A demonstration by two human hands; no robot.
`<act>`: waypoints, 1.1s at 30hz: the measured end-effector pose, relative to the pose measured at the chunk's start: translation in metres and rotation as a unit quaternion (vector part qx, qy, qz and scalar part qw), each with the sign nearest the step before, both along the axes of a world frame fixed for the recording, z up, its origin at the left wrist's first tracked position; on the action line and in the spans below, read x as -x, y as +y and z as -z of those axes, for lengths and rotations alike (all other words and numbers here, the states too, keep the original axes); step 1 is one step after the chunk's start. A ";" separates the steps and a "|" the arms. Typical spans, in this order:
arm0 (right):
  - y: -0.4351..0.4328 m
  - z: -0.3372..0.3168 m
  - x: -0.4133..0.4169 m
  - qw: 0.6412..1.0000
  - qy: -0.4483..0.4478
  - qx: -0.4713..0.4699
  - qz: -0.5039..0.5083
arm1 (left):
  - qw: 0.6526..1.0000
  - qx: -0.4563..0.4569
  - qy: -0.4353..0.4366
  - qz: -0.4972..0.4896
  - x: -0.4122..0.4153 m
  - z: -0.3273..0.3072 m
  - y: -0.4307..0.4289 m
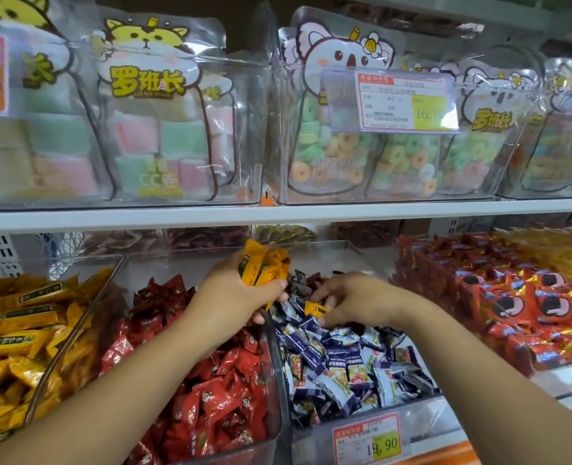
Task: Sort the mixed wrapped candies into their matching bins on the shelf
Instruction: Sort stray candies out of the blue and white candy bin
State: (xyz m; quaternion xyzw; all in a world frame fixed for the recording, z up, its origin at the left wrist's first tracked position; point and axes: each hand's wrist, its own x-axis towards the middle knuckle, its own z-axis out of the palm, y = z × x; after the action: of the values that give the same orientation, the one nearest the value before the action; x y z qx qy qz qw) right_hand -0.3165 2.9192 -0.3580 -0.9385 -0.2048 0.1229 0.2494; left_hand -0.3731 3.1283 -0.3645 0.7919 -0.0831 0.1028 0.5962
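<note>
2 hands loaded, both at the back end of the blue bin. Left hand is clenched round a bunch of yellow candies; wrapper ends stick up out of the fist, exact count not readable. That fist sits above the line where the red candies meet the blue-and-white candies. Right hand pinches 1 single yellow candy between thumb and fingertips, low over the blue-and-white pile; can't tell if the wrapper touches the pile or sits just above it. The 2 hands are near each other, not touching. Blue bin is a clear container, heaped mostly toward the front, with a price tag reading 19.90 on its front wall. Red candies fill the clear bin just left of it, under my left forearm. Further left, the yellow bin is full of wrappers that match the colour of what I'm holding; well apart from both hands. Right of the blue bin, a stack of red-orange packets in rows. Shelf board runs across above all of this. On it, clear boxes: marshmallow bags with a yellow cartoon-animal header on the left, ring gummy bags with a koala-like header on the right, and an upper price tag reading 16.80 clipped on that box's front.
</note>
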 end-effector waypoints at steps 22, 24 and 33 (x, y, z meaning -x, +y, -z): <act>0.015 0.034 -0.049 0.981 -0.016 -0.103 0.164 | 0.997 -0.027 -0.045 -0.048 -0.004 0.007 0.023; 0.014 0.034 -0.049 0.976 -0.029 -0.138 0.164 | 0.998 -0.024 -0.041 -0.047 -0.006 0.008 0.023; 0.035 -0.017 -0.011 0.964 -0.135 -0.209 0.098 | 0.978 -0.184 -0.045 -0.092 0.020 -0.023 0.060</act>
State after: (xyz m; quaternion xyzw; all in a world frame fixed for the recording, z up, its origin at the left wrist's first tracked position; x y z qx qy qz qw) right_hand -0.3050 2.9545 -0.3408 -0.8889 -0.1652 -0.0752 0.4207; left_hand -0.3928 3.1879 -0.3416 0.8867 -0.0540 0.1762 0.4241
